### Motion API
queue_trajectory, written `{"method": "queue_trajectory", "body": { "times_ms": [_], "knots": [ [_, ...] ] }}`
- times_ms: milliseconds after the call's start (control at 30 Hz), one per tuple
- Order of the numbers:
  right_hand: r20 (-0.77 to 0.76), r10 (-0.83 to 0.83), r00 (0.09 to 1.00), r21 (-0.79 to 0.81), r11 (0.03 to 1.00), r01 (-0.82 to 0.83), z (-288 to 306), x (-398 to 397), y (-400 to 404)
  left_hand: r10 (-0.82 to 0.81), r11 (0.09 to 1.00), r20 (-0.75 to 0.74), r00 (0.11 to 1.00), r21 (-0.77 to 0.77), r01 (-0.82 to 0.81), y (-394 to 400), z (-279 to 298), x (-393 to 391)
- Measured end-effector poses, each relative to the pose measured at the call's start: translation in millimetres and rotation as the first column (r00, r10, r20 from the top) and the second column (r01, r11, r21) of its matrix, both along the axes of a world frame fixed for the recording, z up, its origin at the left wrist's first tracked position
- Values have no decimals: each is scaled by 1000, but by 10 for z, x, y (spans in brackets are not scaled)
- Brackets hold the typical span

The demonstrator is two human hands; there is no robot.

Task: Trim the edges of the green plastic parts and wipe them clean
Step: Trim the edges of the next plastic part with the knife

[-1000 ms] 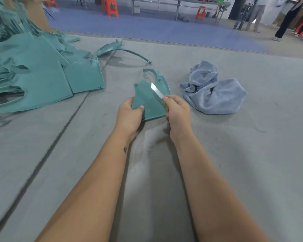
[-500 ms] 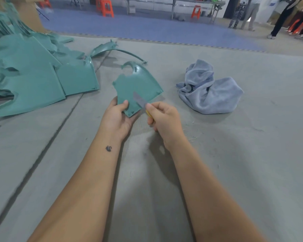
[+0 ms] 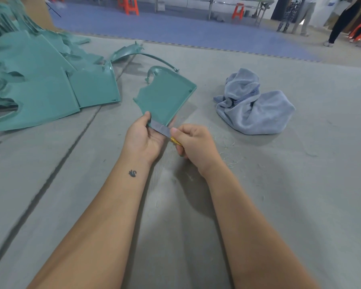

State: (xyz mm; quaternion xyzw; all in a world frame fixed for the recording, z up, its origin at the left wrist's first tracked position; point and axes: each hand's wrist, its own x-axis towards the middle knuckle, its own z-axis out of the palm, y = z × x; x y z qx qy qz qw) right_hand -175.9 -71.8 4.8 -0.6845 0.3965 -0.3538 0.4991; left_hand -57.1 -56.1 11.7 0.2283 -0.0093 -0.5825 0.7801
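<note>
Right hand sets knife blade against unlabelled green part.

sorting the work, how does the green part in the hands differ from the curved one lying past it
The held part is a flat panel, gripped by the left hand, with the knife at its near edge. The curved part is a thin arc lying untouched on the floor. Both are green plastic.

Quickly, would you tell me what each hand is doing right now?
Left hand: holding the green plastic part.
Right hand: gripping the knife.
</note>
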Motion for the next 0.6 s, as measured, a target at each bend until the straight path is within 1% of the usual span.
{"method": "queue_trajectory", "body": {
  "times_ms": [133,333,400,500,567,600],
  "knots": [
    [30,-47,998,-11,999,47,-35,18,-31,-17,1000,0,1000,10,17,3,10,6],
    [166,-187,968,81,981,176,-58,-7,-108,-9,1000,101,995,8,9,12,-24,44],
    [226,-266,937,145,960,238,-46,-14,-139,-7,1000,145,989,22,4,28,-29,60],
    [359,-381,852,308,910,277,-8,-40,-175,-11,999,183,983,34,5,56,-32,79],
    [409,-398,822,352,899,260,3,-59,-175,0,1000,176,984,19,-4,60,-40,86],
    [421,-382,823,349,905,242,2,-65,-167,11,1000,162,987,-1,-11,57,-41,88]
  ]
}}
